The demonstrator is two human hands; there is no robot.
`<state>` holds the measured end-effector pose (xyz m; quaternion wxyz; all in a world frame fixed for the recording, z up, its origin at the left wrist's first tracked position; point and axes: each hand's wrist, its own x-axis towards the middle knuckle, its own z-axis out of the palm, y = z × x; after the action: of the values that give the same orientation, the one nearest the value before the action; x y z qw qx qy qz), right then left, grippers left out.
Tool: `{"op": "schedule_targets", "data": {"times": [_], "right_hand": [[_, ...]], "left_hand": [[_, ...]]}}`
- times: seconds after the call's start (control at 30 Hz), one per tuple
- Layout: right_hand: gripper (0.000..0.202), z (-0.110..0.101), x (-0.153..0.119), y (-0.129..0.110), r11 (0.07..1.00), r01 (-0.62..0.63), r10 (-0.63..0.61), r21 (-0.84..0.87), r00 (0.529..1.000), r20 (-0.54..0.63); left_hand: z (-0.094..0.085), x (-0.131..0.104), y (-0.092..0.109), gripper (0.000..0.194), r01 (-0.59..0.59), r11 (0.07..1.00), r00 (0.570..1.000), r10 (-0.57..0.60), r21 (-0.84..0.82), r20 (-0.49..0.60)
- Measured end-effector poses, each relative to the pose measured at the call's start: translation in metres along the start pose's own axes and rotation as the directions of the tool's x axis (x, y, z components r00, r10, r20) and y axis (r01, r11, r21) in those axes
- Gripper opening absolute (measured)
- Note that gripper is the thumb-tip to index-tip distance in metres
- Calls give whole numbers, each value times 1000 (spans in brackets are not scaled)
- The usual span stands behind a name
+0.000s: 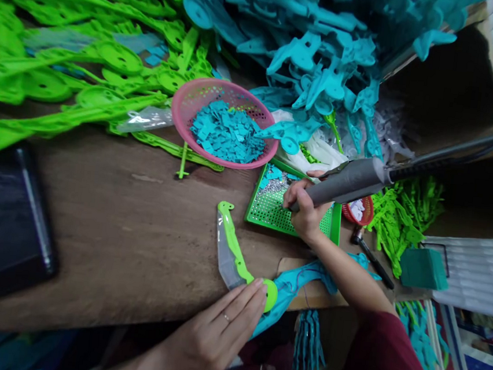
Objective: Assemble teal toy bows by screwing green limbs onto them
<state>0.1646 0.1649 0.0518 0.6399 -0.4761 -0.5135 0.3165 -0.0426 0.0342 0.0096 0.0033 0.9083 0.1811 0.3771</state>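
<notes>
Along the table's front edge, my left hand (233,320) has its fingers together and bent over the round end of a bright green plastic part (235,239) with a grey blade-like piece on it. The thumb is hidden. This part lies over a blue plastic part (288,291), which reaches to the right. My right hand (307,211) is wrapped round a grey electric screwdriver (349,183), tilted, above the green perforated tray (270,213). Small silvery screws (276,188) and blue pieces lie in that tray. The screwdriver's tip is hidden by my fingers.
A pink basket (178,106) of small blue pieces stands behind. Piles of green parts (123,59) and blue parts (306,57) rise at the back. A hammer-like tool (374,258) and a red basket (368,214) are at right; a black object (2,225) is at left.
</notes>
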Motion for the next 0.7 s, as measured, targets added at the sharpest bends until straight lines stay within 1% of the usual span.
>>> {"op": "schedule_targets", "data": {"times": [0.1, 0.2, 0.27, 0.33, 0.4, 0.47, 0.53, 0.6, 0.7], "right_hand": [[38, 0, 0, 3, 1000, 20, -20, 13, 1000, 10], [37, -2, 0, 4, 999, 34, -34, 22, 999, 32], [33, -1, 2, -1, 998, 51, -52, 37, 998, 43], [27, 4, 3, -11, 994, 92, -93, 64, 995, 20], [19, 17, 4, -24, 979, 162, -161, 120, 987, -24], [14, 37, 4, -33, 964, 200, -198, 174, 980, -26], [18, 60, 2, -35, 965, 166, -181, 205, 982, 54], [24, 80, -1, -29, 973, 109, -143, 205, 977, 156], [27, 97, -5, -12, 986, 69, -105, 152, 965, 242]], "left_hand": [[3, -2, 1, 38, 7, 1000, 1000, -7, -13, 2], [7, -5, 3, 38, 38, 999, 999, -38, -34, 4], [9, -6, 4, 39, 65, 997, 998, -64, -41, 16], [10, -5, 4, 40, 73, 997, 997, -72, -34, 32], [9, -3, 3, 40, 52, 999, 998, -52, -15, 34], [8, -1, 1, 39, 23, 1000, 999, -23, 4, 24], [7, 2, 0, 39, 9, 1000, 1000, -9, 18, 14], [6, 3, -1, 39, 7, 1000, 1000, -8, 24, 12], [6, 4, -1, 38, 3, 1000, 1000, -3, 29, 7]]}}
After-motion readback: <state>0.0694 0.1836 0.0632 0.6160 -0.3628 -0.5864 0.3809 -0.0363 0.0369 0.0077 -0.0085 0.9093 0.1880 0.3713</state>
